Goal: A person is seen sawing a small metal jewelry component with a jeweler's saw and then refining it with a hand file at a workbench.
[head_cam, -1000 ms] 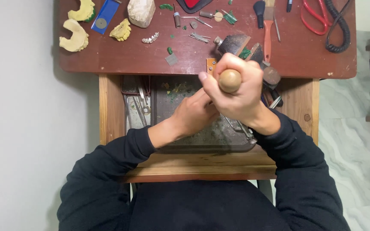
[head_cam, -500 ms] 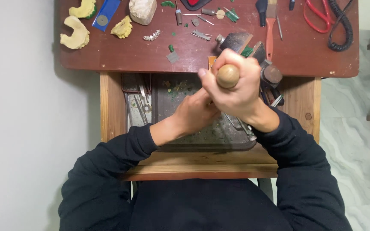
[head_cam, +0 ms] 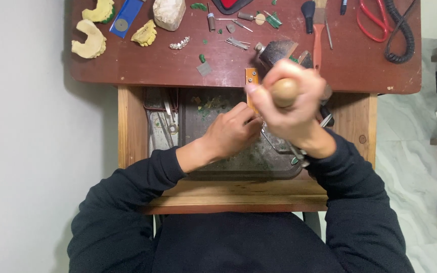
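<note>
Fingers [head_cam: 299, 86] of the right hand [head_cam: 292, 108] are clenched tight around a tool with a rounded, light-brown wooden handle [head_cam: 285, 92]; only the knob end of that handle shows between the knuckles, and the working end is hidden under the fist, so what kind of tool it is cannot be told. Just left of these fingers and lower, the left hand [head_cam: 231, 134] is curled with its fingertips pinched together beneath the right fist; whatever it pinches is covered, and I cannot tell what it is, or whether anything is there at all. Both hands hover over an open wooden drawer with a dark metal tray [head_cam: 238, 162] strewn with green and pale scraps. A small orange-brown wooden peg [head_cam: 251, 81] juts from the desk edge right beside the right thumb, its lower part hidden by the hands.

Beyond the knuckles lies a reddish-brown wooden desk [head_cam: 137, 65]. Directly behind the right fist a dark block-shaped object [head_cam: 278, 50] is half covered. Far to the left of the fingers sit pale yellow plaster dental casts [head_cam: 89, 40], a flat blue card with a grey disc [head_cam: 125, 17] and a whitish lump of stone [head_cam: 169, 12], the last two cut off by the top edge. Up and to the right are red-handled scissors [head_cam: 373, 20] and a coiled black cord [head_cam: 403, 35], also cropped. Black sleeves [head_cam: 127, 202] cover both forearms
</note>
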